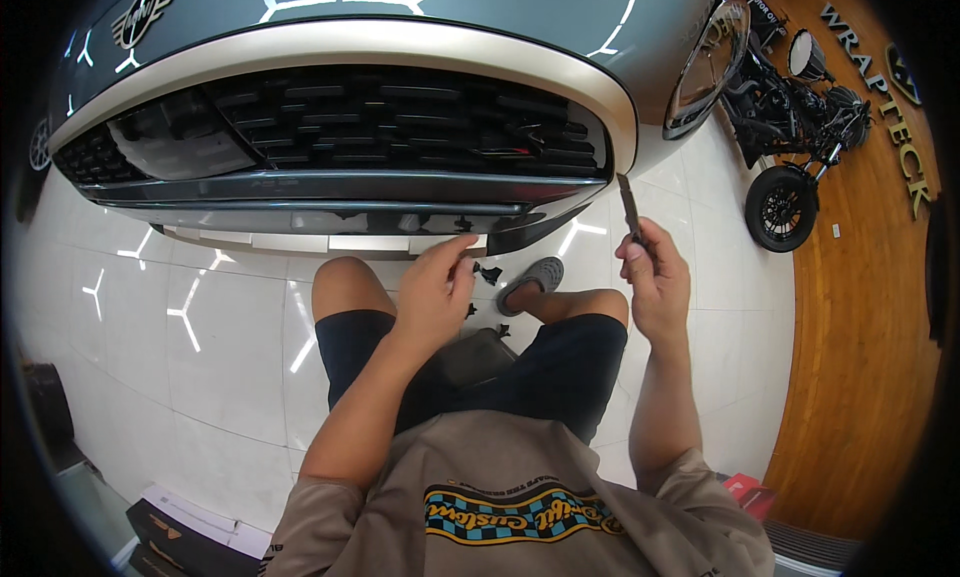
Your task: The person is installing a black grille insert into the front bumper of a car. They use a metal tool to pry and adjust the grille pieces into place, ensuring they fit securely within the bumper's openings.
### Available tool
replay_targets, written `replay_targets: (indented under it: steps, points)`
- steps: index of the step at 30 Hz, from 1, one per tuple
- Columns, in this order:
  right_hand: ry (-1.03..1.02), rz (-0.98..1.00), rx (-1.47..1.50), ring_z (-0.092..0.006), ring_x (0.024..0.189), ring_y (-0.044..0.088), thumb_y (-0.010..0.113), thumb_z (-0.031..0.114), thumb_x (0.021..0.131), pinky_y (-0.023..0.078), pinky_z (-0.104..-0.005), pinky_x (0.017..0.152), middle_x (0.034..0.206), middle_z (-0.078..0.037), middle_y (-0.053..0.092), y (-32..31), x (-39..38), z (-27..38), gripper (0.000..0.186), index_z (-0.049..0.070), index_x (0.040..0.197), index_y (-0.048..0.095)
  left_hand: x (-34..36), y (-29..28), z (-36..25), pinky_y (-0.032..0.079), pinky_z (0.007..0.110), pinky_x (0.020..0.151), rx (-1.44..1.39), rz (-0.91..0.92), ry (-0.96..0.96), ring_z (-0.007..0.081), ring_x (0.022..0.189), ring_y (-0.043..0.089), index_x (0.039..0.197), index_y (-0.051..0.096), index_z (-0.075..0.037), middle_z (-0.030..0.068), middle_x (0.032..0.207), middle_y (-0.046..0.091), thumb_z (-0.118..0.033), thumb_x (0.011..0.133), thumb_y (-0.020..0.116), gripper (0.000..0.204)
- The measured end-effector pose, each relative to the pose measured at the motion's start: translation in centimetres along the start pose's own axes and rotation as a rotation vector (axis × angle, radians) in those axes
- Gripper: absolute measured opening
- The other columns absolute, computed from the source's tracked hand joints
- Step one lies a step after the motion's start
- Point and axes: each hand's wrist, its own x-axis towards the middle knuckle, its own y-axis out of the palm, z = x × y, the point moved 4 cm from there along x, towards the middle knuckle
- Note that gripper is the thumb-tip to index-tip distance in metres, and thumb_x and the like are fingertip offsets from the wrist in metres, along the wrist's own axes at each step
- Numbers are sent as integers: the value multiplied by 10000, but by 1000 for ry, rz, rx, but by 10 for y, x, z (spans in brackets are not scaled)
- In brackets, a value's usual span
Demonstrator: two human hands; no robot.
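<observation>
My right hand grips a slim snap-off utility knife, its tip pointing up beside the right end of the car's front grille. The fingers and thumb wrap the knife's lower end. Lower and to the left, my left hand hovers below the glossy lower bumper. Its index finger stretches forward, with a gap to the thumb, and no object shows between them. A pale metallic trim band frames the grille from above and curves down toward the knife.
Dark scraps lie on the glossy tiled floor between my legs. A black motorcycle stands at the right by a wooden surface. A dark box is at the lower left and a red object at the lower right.
</observation>
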Motion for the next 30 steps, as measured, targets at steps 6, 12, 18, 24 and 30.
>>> replay_targets:
  steps: [6,12,18,24,30]
  points:
    - [113,-34,181,-76,771,559,531,19,1025,463,-218,681,971,-64,654,4,-35,-37,346,-20,1366,569,58,18,-58,519,413,713,409,19,279,325,760,608,1389,597,-37,144,876,632,-58,917,647,475]
    - [139,-20,185,-71,775,558,536,25,1026,468,-216,685,968,-54,652,-9,-60,-58,336,-20,1357,577,69,33,-64,537,451,736,624,-15,284,307,780,653,1447,544,-40,129,869,658,-104,897,667,567]
    - [185,-11,194,-80,764,563,538,33,1034,477,-221,684,982,-60,659,-16,-88,-100,347,-13,1378,563,79,28,-69,541,460,668,640,-11,137,334,698,672,1397,595,-146,114,778,675,-85,959,600,443]
    - [189,32,378,-89,753,561,556,41,1032,481,-231,682,976,-61,658,1,-98,-104,345,-2,1374,561,82,16,-70,505,344,683,478,82,79,228,688,616,1395,627,-129,133,794,636,-91,994,619,403]
    - [158,26,390,-73,734,567,586,38,1004,466,-226,672,906,-38,685,8,-104,-90,292,-21,1287,626,67,-2,-52,499,284,707,439,-52,210,149,764,579,1402,629,-68,83,910,644,-64,985,643,417]
